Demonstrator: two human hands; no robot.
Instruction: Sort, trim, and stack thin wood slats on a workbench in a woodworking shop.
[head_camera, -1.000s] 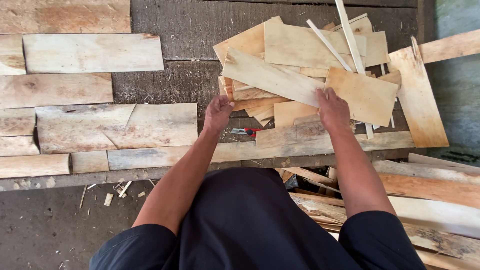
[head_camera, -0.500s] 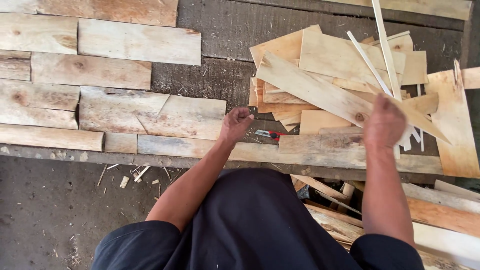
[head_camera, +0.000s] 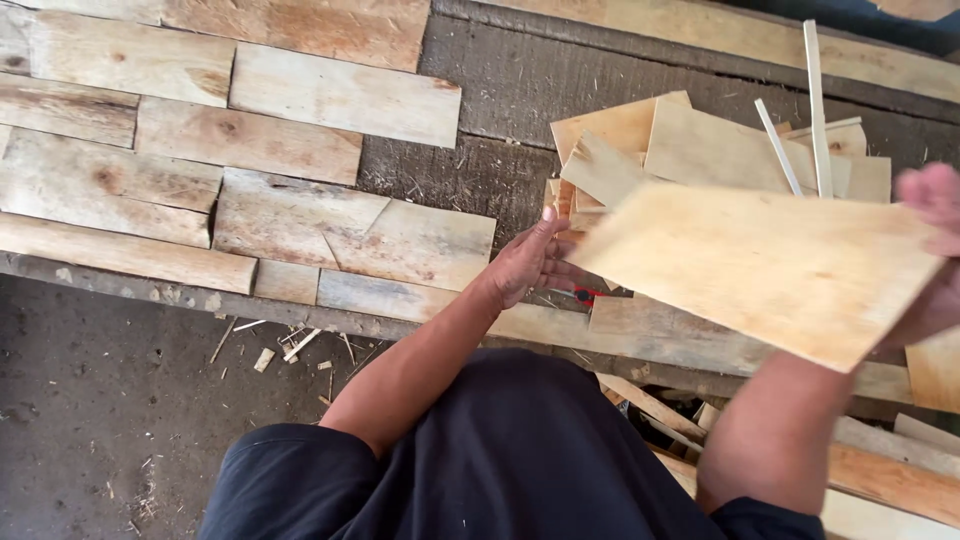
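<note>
The right hand, blurred at the picture's right edge, is clamping its fingers over the far end of a wide, pale wooden board and holding it tilted in the air above the workbench. The left hand is meeting the board's near end with its fingers spread apart and the palm turned up; whether they are touching the wood or only lying just beside it cannot be told.

Under and behind the board, a loose pile of cut boards is lying at the right end of the workbench, with thin wooden strips sticking up out of it. A small red object is peeking out just beneath the left hand.

Toward the left end of the workbench, flat planks are lying edge to edge in staggered rows, reaching the near edge. Wood chips are lying on the floor below that edge. More long planks are lying beside the person's right arm.
</note>
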